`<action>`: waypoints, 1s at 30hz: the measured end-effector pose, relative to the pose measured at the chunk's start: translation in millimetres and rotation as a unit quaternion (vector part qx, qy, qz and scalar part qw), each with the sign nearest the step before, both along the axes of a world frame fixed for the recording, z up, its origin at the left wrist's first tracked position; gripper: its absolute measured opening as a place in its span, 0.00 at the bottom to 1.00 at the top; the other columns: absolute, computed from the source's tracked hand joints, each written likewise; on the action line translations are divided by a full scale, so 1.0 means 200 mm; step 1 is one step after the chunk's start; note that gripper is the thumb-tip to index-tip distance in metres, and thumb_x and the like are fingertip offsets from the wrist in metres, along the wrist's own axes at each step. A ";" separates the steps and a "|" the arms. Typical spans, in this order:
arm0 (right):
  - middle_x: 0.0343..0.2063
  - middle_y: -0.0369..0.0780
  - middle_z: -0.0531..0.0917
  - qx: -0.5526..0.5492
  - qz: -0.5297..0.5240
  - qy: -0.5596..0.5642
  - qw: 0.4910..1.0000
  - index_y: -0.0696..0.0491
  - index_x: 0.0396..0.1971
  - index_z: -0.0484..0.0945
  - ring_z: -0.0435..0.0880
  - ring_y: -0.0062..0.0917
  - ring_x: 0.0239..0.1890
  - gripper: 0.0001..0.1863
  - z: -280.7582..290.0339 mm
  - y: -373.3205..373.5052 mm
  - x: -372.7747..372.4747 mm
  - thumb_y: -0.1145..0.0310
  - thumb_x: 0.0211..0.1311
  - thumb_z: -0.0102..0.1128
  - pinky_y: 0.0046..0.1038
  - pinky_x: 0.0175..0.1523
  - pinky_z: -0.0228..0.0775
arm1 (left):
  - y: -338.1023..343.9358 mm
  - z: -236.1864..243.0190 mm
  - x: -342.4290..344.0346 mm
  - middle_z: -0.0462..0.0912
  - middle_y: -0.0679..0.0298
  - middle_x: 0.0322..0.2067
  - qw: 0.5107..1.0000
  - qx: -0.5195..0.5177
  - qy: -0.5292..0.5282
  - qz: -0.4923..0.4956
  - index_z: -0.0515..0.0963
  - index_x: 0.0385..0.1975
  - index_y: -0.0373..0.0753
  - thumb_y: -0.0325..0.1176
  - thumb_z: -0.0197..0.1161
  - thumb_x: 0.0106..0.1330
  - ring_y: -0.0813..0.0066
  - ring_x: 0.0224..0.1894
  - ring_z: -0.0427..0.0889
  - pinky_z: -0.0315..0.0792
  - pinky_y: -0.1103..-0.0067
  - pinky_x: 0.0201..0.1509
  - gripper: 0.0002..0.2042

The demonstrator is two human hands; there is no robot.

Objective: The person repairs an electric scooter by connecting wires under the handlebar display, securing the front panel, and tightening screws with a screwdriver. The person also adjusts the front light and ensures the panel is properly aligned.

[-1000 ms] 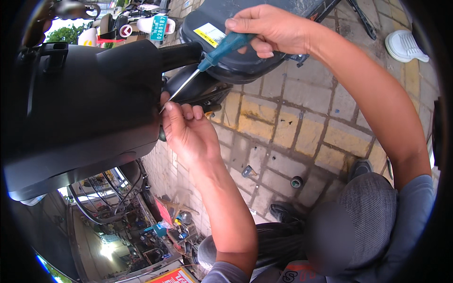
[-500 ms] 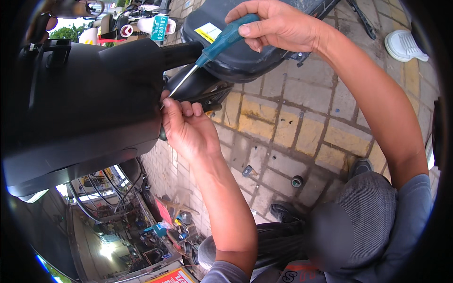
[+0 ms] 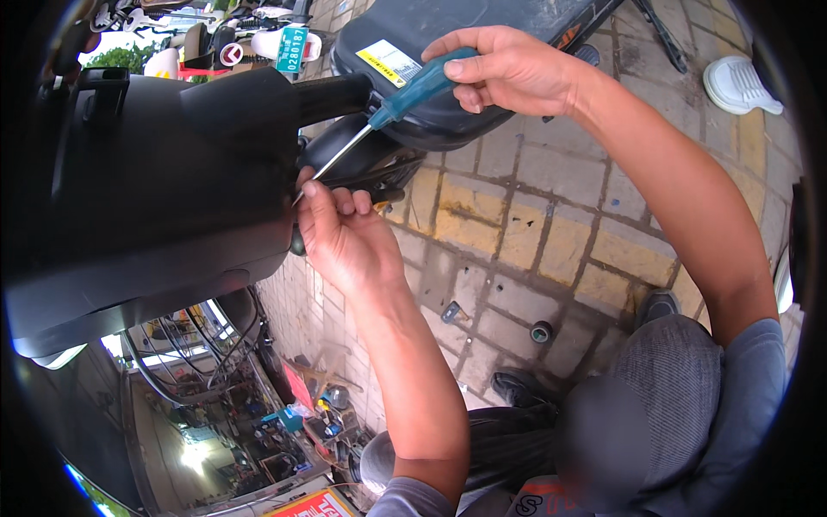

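Note:
A screwdriver [image 3: 417, 91] with a teal handle and a thin metal shaft slants down to the left. My right hand [image 3: 510, 76] is closed on the handle's upper end, thumb against the fingers. Around the lower part of the shaft, the thumb and forefinger of my left hand [image 3: 355, 237] are pinched together. The shaft reaches the right edge of a large black plastic housing [image 3: 155, 181]; exactly what its tip touches is too small to make out. Behind the handle lies a black scooter seat [image 3: 474, 43] with a yellow-and-white label.
Grey and yellow paving [image 3: 517, 228] lies below, with a small dark ring-shaped part [image 3: 541, 332] and a small flat piece [image 3: 454, 312] on it. A wire basket [image 3: 194, 353] sits under the housing. A cluttered workshop is at lower left; a white shoe [image 3: 732, 84] is at upper right.
My right hand and the screwdriver handle have come down slightly, and the grip has shifted a little on the handle. My left hand has stayed nearly in place by the housing.

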State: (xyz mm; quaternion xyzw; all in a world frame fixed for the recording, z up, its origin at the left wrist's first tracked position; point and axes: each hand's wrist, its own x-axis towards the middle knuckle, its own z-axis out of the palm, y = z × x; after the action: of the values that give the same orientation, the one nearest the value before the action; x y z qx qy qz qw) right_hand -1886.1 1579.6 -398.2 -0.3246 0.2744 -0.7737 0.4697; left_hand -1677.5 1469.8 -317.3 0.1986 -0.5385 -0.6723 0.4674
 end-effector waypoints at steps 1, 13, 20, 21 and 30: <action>0.27 0.33 0.75 -0.003 -0.006 0.011 1.000 0.60 0.54 0.70 0.74 0.16 0.28 0.22 0.01 0.00 0.00 0.67 0.63 0.60 0.20 0.33 0.67 | 0.00 0.00 0.00 0.67 0.73 0.25 1.000 0.000 0.001 0.003 0.74 0.48 0.36 0.33 0.57 0.69 0.82 0.25 0.62 0.59 0.81 0.29 0.12; 0.21 0.37 0.77 0.101 0.044 0.020 0.994 0.55 0.35 0.75 0.75 0.23 0.18 0.10 0.16 0.00 -0.11 0.64 0.66 0.57 0.26 0.26 0.67 | -0.02 0.02 -0.02 0.66 0.73 0.23 0.998 0.034 0.046 0.005 0.74 0.45 0.37 0.32 0.57 0.69 0.83 0.24 0.61 0.58 0.82 0.28 0.09; 0.24 0.38 0.80 0.145 -0.018 0.014 0.989 0.55 0.33 0.74 0.78 0.24 0.21 0.08 0.29 -0.01 -0.11 0.66 0.66 0.56 0.28 0.30 0.72 | -0.04 0.02 -0.03 0.70 0.74 0.26 0.996 0.054 0.074 -0.011 0.76 0.42 0.32 0.29 0.60 0.67 0.87 0.22 0.59 0.56 0.84 0.26 0.08; 0.25 0.38 0.80 0.152 -0.029 0.002 0.988 0.55 0.33 0.75 0.79 0.24 0.22 0.07 0.32 -0.01 -0.10 0.66 0.66 0.56 0.28 0.30 0.72 | -0.03 0.02 -0.04 0.72 0.73 0.26 0.995 0.043 0.091 -0.012 0.77 0.40 0.32 0.27 0.61 0.65 0.88 0.22 0.59 0.55 0.85 0.26 0.07; 0.34 0.46 0.79 0.183 -0.027 -0.041 0.982 0.60 0.40 0.70 0.76 0.23 0.28 0.12 0.27 -0.08 -0.13 0.65 0.67 0.53 0.27 0.38 0.74 | 0.03 0.00 -0.12 0.73 0.74 0.24 0.992 0.051 0.096 0.071 0.79 0.33 0.35 0.27 0.62 0.63 0.88 0.21 0.61 0.53 0.85 0.23 0.03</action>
State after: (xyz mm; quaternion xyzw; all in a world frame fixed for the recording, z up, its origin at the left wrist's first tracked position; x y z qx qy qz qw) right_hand -1912.2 1563.5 -343.9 -0.1936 0.4001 -0.7359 0.5107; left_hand -1700.9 1474.9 -318.2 0.1949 -0.4410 -0.6797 0.5528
